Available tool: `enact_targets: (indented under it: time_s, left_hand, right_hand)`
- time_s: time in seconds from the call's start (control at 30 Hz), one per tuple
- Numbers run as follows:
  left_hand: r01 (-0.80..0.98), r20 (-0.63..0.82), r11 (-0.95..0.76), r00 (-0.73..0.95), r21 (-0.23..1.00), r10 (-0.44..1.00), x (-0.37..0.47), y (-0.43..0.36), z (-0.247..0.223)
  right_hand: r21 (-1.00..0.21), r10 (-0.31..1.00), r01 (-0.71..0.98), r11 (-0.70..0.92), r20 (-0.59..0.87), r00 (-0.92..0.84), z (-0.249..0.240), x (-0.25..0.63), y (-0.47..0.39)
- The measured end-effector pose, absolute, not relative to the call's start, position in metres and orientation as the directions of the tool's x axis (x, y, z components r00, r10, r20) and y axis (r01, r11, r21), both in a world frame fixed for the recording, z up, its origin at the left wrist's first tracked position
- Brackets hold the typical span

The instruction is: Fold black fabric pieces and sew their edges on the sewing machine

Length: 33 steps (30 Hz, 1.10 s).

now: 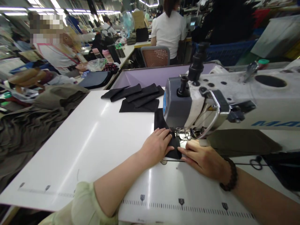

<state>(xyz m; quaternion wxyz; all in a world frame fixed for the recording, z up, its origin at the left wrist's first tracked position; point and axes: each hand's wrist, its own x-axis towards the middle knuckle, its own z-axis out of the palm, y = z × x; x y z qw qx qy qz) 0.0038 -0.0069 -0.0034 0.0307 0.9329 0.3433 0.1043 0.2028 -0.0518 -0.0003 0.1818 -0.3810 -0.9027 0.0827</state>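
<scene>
Black cloth (173, 152) lay under the left hand's (156, 146) flat, open fingers. The right hand's (203, 157) bent fingers touched its edge.

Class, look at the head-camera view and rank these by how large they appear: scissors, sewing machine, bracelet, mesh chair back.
1. Sewing machine
2. Mesh chair back
3. Bracelet
4. Scissors, only partly distinct
</scene>
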Motion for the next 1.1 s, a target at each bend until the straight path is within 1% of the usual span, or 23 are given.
enact_targets:
  time_s: [0.2, 0.47, 0.9, 0.97, 1.1]
  left_hand:
    - [0.628, 0.175, -0.764, 0.744, 0.147, 0.645, 0.003, -0.005, -0.005]
    - [0.626, 0.19, -0.763, 0.739, 0.161, 0.647, 0.003, -0.003, -0.005]
    - [0.629, 0.201, -0.765, 0.738, 0.142, 0.644, 0.003, -0.001, -0.005]
    - [0.591, 0.202, -0.795, 0.769, 0.135, 0.606, 0.001, -0.004, -0.002]
    - [0.396, 0.137, -0.901, 0.896, 0.179, 0.422, -0.001, -0.014, 0.003]
  right_hand:
    - [-0.251, 0.726, 0.682, 0.687, 0.259, -0.636, 0.001, 0.201, -0.053]
    - [-0.249, 0.735, 0.692, 0.677, 0.251, -0.63, -0.001, 0.2, -0.051]
    - [-0.254, 0.776, 0.734, 0.63, 0.238, -0.584, -0.004, 0.199, -0.052]
    - [-0.257, 0.756, 0.712, 0.654, 0.254, -0.603, -0.003, 0.2, -0.053]
    - [-0.255, 0.662, 0.612, 0.749, 0.278, -0.696, -0.001, 0.202, -0.055]
